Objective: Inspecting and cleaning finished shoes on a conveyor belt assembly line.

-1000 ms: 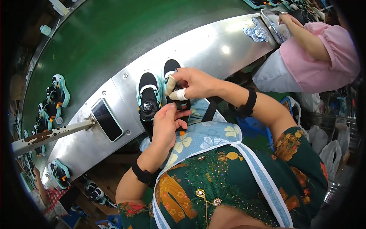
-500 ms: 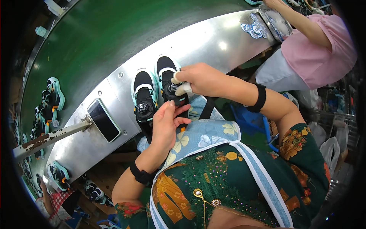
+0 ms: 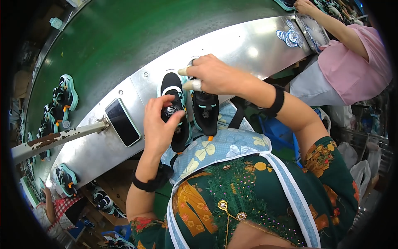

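Two black shoes (image 3: 205, 103) bear round insole labels (image 3: 205, 114).

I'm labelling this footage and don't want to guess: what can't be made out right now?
All in the head view:
Front of the right shoe: largely covered by the right hand.
Left side of the left shoe: partly behind the left hand.
Cut-off shoe near the co-worker's hand: ends at the top edge.

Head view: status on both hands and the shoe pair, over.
Left hand open at left shoe; right hand open over front of right shoe. Shoes side by side, heels toward apron. Hands partly cover both; phone lies apart, left.
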`<action>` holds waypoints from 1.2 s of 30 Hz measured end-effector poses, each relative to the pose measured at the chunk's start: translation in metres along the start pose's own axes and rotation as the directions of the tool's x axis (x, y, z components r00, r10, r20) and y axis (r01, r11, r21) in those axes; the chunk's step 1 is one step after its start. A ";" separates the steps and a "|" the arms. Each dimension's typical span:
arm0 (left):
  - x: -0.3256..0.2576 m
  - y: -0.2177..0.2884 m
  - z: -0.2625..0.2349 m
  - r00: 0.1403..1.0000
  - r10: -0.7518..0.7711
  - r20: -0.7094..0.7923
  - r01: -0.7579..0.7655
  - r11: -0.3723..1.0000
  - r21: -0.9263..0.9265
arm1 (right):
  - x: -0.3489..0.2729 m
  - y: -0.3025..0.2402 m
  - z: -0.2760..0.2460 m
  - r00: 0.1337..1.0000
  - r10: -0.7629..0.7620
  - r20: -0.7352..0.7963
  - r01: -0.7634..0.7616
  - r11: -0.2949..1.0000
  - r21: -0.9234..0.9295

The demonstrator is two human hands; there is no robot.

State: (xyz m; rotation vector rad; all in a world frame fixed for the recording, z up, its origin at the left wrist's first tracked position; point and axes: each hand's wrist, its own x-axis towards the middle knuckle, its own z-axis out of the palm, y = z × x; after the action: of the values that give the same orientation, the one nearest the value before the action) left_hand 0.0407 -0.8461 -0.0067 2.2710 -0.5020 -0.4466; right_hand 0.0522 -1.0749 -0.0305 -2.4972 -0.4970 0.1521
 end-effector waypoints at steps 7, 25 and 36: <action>0.015 -0.041 -0.016 0.893 0.176 0.413 0.101 0.818 -0.566 | 0.027 -0.006 0.021 0.978 -0.023 0.206 0.019 1.000 0.020; -0.043 -0.028 0.013 0.856 -0.347 0.382 0.449 0.135 -0.883 | 0.019 -0.052 0.023 0.966 -0.039 0.257 -0.127 0.791 0.598; -0.040 -0.016 0.028 0.871 -0.359 0.336 0.407 0.143 -0.902 | 0.007 -0.043 0.010 0.988 -0.047 0.146 0.007 0.965 0.261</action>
State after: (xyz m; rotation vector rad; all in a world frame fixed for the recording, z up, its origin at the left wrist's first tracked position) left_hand -0.0030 -0.8338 -0.0305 1.0608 0.3782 -0.7882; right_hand 0.0431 -1.0345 -0.0142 -2.2305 -0.5360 0.3736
